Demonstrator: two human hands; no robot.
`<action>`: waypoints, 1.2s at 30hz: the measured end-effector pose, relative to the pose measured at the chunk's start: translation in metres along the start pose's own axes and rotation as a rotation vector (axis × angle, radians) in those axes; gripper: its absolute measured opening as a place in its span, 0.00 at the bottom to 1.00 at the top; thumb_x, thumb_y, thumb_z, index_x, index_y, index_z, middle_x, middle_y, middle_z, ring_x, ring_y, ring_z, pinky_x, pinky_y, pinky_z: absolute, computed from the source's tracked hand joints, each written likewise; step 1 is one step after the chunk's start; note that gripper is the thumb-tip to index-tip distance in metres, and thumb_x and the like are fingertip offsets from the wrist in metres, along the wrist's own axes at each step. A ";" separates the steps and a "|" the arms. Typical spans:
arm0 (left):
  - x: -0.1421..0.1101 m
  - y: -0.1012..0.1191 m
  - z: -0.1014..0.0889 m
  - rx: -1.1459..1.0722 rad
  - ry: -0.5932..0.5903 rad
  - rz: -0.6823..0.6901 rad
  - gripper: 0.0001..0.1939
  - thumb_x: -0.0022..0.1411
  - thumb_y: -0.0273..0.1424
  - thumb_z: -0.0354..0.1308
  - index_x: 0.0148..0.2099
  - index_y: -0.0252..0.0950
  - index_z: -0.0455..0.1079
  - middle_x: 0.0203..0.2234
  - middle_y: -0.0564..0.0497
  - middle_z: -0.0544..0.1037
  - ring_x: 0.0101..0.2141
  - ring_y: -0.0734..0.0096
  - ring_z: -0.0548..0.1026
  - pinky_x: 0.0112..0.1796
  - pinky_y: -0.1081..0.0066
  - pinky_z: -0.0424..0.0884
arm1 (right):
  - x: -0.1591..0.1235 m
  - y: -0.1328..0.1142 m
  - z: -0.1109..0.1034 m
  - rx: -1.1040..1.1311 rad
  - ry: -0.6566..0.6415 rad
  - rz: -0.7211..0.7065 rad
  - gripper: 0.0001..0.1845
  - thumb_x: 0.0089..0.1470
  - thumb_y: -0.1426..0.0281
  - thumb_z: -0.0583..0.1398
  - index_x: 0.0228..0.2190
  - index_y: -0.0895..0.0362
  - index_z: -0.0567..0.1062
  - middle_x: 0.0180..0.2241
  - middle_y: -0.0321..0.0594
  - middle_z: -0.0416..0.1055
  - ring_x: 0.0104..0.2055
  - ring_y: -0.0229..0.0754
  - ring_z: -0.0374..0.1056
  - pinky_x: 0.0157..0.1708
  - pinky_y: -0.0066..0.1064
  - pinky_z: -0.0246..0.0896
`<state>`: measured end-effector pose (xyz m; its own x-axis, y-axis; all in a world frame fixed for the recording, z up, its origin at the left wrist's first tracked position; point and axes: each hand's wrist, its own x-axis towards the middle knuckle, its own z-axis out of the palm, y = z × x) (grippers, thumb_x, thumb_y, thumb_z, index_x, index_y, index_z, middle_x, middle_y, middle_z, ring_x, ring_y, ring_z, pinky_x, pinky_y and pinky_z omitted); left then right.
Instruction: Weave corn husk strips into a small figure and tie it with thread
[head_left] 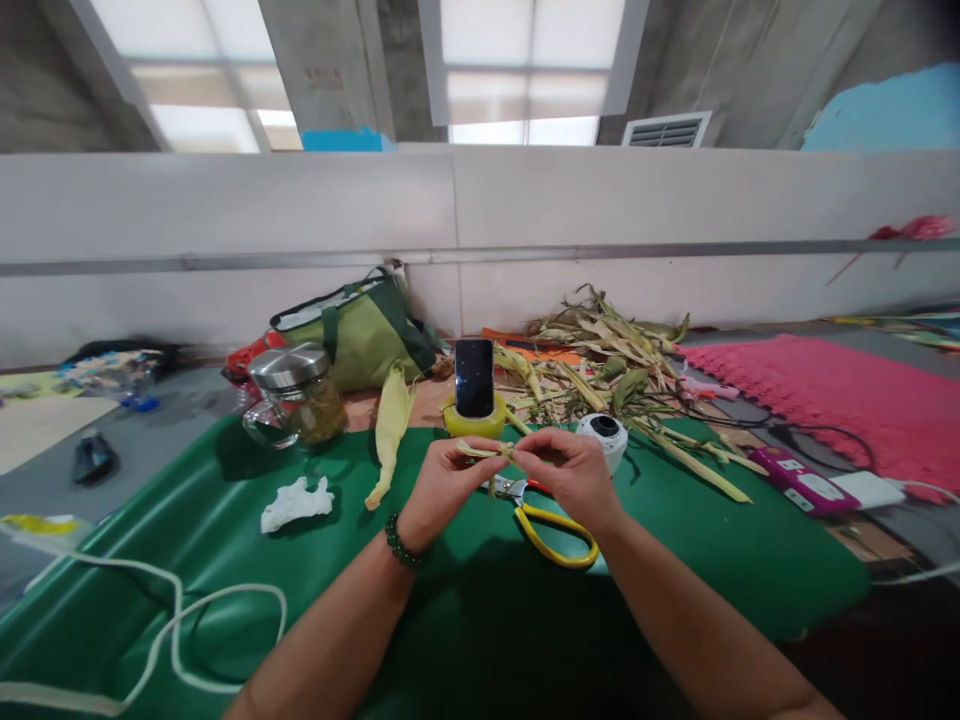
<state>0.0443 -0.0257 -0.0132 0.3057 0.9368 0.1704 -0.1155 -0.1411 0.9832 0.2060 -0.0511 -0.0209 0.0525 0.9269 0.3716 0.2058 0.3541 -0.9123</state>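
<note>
Both hands meet above the middle of the green mat [712, 570]. Thumb and fingers of my left hand [448, 485] are closed on a strip of corn husk [487, 452]. My right hand [574, 475] pinches the same small pale piece from the other side, near what looks like a knot or fold. Below the hands lie scissors [559, 535] with yellow and red handles, partly covered by my right hand. A phone [474, 378] leans upright in a yellow tape roll [474, 418] just beyond. Left of it lies a larger corn husk [391, 430].
A glass jar [315, 405] with a metal lid and a green bag [375, 330] stand at the back left. Crumpled tissue [298, 503] and a white cord [176, 610] lie on the left. Dried husks [615, 350] are heaped at the back right, near a white roll [609, 440] and a purple box [802, 482].
</note>
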 end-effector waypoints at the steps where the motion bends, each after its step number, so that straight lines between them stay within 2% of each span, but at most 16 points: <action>1: 0.000 0.000 0.001 0.004 -0.001 0.002 0.12 0.42 0.35 0.70 0.29 0.33 0.79 0.25 0.48 0.81 0.25 0.69 0.73 0.27 0.72 0.69 | 0.001 0.001 0.000 0.045 -0.020 0.052 0.10 0.43 0.62 0.64 0.22 0.56 0.75 0.20 0.38 0.72 0.22 0.37 0.64 0.24 0.30 0.63; 6: -0.001 0.000 0.004 -0.012 0.006 0.005 0.11 0.42 0.34 0.70 0.29 0.33 0.79 0.24 0.48 0.80 0.25 0.69 0.73 0.28 0.72 0.68 | 0.010 0.004 -0.004 0.108 -0.075 0.166 0.15 0.39 0.57 0.67 0.21 0.57 0.74 0.19 0.36 0.69 0.21 0.36 0.62 0.22 0.29 0.60; 8: 0.000 -0.002 0.004 -0.074 0.009 -0.047 0.13 0.42 0.35 0.70 0.30 0.33 0.78 0.24 0.49 0.80 0.25 0.70 0.74 0.27 0.72 0.68 | 0.011 0.003 -0.009 0.089 -0.098 0.136 0.16 0.41 0.56 0.65 0.24 0.57 0.75 0.22 0.37 0.71 0.24 0.37 0.64 0.25 0.30 0.62; 10: 0.004 -0.004 0.002 -0.167 0.028 -0.129 0.15 0.41 0.35 0.71 0.32 0.33 0.77 0.24 0.49 0.79 0.25 0.71 0.74 0.26 0.74 0.68 | 0.008 0.003 -0.018 0.019 -0.155 0.095 0.17 0.48 0.55 0.60 0.29 0.56 0.75 0.26 0.39 0.73 0.28 0.39 0.67 0.30 0.32 0.65; 13: 0.010 -0.005 -0.005 -0.297 0.110 -0.223 0.17 0.38 0.33 0.72 0.33 0.33 0.75 0.26 0.51 0.79 0.28 0.71 0.75 0.26 0.76 0.68 | -0.008 0.009 -0.034 -0.295 -0.353 0.098 0.17 0.58 0.61 0.51 0.33 0.57 0.74 0.32 0.43 0.74 0.35 0.44 0.70 0.38 0.36 0.66; 15: 0.013 -0.003 -0.011 -0.350 0.153 -0.255 0.17 0.37 0.30 0.71 0.34 0.34 0.74 0.27 0.51 0.79 0.32 0.70 0.76 0.28 0.76 0.68 | -0.023 0.016 -0.042 -0.603 -0.475 0.128 0.15 0.54 0.71 0.52 0.39 0.58 0.75 0.43 0.48 0.72 0.45 0.48 0.68 0.46 0.39 0.62; 18: 0.014 0.000 -0.017 -0.394 0.141 -0.263 0.16 0.39 0.28 0.70 0.33 0.34 0.73 0.26 0.52 0.79 0.32 0.70 0.76 0.30 0.76 0.69 | -0.038 0.024 -0.046 -0.933 -0.572 0.170 0.30 0.43 0.79 0.55 0.51 0.58 0.69 0.49 0.51 0.67 0.52 0.51 0.64 0.51 0.40 0.58; 22: 0.012 0.002 -0.018 -0.409 0.108 -0.259 0.16 0.39 0.28 0.71 0.32 0.34 0.71 0.24 0.54 0.77 0.25 0.75 0.74 0.28 0.76 0.68 | -0.042 0.020 -0.046 -1.103 -0.662 0.201 0.34 0.44 0.80 0.54 0.56 0.59 0.65 0.48 0.53 0.65 0.48 0.50 0.66 0.48 0.37 0.59; 27: 0.014 0.001 -0.018 -0.399 0.119 -0.225 0.17 0.39 0.27 0.72 0.34 0.33 0.72 0.23 0.54 0.77 0.25 0.76 0.74 0.27 0.76 0.67 | -0.036 0.013 -0.042 -1.104 -0.722 0.187 0.38 0.46 0.72 0.56 0.60 0.58 0.58 0.49 0.53 0.66 0.45 0.51 0.68 0.44 0.37 0.60; 32: 0.016 0.001 -0.020 -0.470 0.120 -0.198 0.19 0.38 0.27 0.72 0.35 0.32 0.70 0.23 0.54 0.77 0.22 0.78 0.74 0.23 0.79 0.66 | -0.028 0.016 -0.031 -1.212 -0.775 0.169 0.40 0.44 0.78 0.55 0.61 0.61 0.57 0.39 0.51 0.75 0.40 0.50 0.71 0.35 0.32 0.58; 34: 0.015 0.002 -0.022 -0.495 0.106 -0.189 0.19 0.39 0.26 0.72 0.35 0.32 0.70 0.22 0.54 0.77 0.22 0.78 0.74 0.23 0.80 0.67 | -0.028 0.015 -0.029 -1.241 -0.778 0.149 0.37 0.43 0.78 0.55 0.58 0.61 0.63 0.35 0.49 0.77 0.37 0.50 0.72 0.32 0.31 0.56; 36: 0.015 0.004 -0.024 -0.526 0.093 -0.167 0.19 0.40 0.26 0.71 0.35 0.31 0.70 0.22 0.55 0.76 0.21 0.79 0.73 0.23 0.80 0.68 | -0.032 0.014 -0.033 -1.224 -0.708 0.159 0.25 0.45 0.75 0.55 0.48 0.58 0.72 0.32 0.46 0.76 0.33 0.49 0.71 0.30 0.31 0.55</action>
<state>0.0260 -0.0050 -0.0081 0.2782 0.9604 -0.0153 -0.5363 0.1685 0.8271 0.2391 -0.0804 -0.0399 -0.2625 0.9407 -0.2150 0.9647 0.2514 -0.0780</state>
